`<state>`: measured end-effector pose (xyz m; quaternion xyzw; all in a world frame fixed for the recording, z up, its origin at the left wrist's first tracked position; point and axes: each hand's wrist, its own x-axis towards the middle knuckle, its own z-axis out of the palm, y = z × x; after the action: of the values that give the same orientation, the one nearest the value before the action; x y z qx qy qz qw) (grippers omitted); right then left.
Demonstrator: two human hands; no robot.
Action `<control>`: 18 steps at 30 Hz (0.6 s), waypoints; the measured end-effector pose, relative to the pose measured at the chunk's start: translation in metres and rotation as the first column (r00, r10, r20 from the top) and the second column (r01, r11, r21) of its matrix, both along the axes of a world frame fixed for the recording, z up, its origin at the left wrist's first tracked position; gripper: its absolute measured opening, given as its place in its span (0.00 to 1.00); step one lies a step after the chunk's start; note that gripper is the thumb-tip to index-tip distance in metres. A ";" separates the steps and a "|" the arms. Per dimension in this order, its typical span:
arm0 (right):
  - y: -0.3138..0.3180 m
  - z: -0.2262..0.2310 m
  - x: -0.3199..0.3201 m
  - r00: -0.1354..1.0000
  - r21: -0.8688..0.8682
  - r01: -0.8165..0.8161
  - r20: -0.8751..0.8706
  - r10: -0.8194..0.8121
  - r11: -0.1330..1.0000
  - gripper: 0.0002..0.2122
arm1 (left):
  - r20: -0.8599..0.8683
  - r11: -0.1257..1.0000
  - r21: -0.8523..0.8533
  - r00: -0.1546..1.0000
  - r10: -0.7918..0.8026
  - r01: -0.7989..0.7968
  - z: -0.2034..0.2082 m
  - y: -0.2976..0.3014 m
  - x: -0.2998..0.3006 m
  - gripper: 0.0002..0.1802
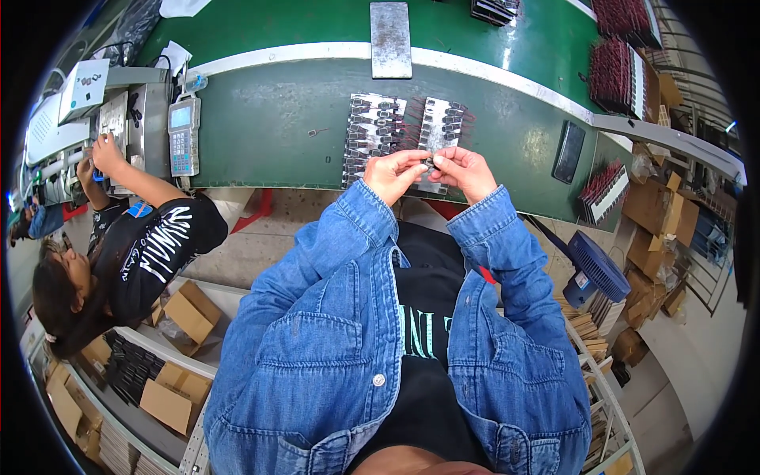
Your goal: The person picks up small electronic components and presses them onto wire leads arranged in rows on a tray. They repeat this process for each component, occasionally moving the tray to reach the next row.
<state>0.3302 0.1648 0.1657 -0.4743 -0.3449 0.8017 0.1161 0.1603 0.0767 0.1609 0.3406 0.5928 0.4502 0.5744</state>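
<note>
Dark, small part point(430, 164) pinched between both hands at frame centre, just above the near edge of the green bench point(261, 119); too small to make out its form. Left hand point(396, 172) and right hand point(465, 170) drawn together, fingertips of each closed on the part, denim cuffs below.

Count: two trays point(405, 131) of dark clip-like pieces with reddish bristly ends lie side by side on the bench at 12 o'clock from the hands, touching each other. One grey metal plate point(390, 29) farther out at 12. One black phone-like slab point(568, 152) at 3 o'clock. One blue fan point(595, 269) at 4 o'clock, below bench level. One handheld controller point(183, 136) at 9 o'clock, beside a co-worker's arm point(134, 178)
</note>
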 end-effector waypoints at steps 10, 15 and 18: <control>-0.005 -0.001 -0.002 0.998 0.049 0.006 -0.058 -0.003 0.999 0.07 | 0.047 1.000 0.000 0.999 0.013 -0.013 -0.002 -0.003 0.002 0.15; -0.010 -0.004 -0.009 0.998 0.303 0.052 -0.036 -0.043 0.951 0.07 | 0.151 0.995 0.010 0.984 0.092 -0.094 -0.007 -0.001 0.004 0.14; -0.016 0.006 -0.018 0.998 0.509 0.044 0.022 -0.064 0.859 0.07 | 0.240 0.989 -0.017 0.960 0.146 -0.146 -0.008 0.003 0.004 0.13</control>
<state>0.3118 0.1484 0.1716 -0.4517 -0.5328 0.6695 0.2527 0.1639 0.0797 0.1529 0.2394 0.5422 0.5294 0.6071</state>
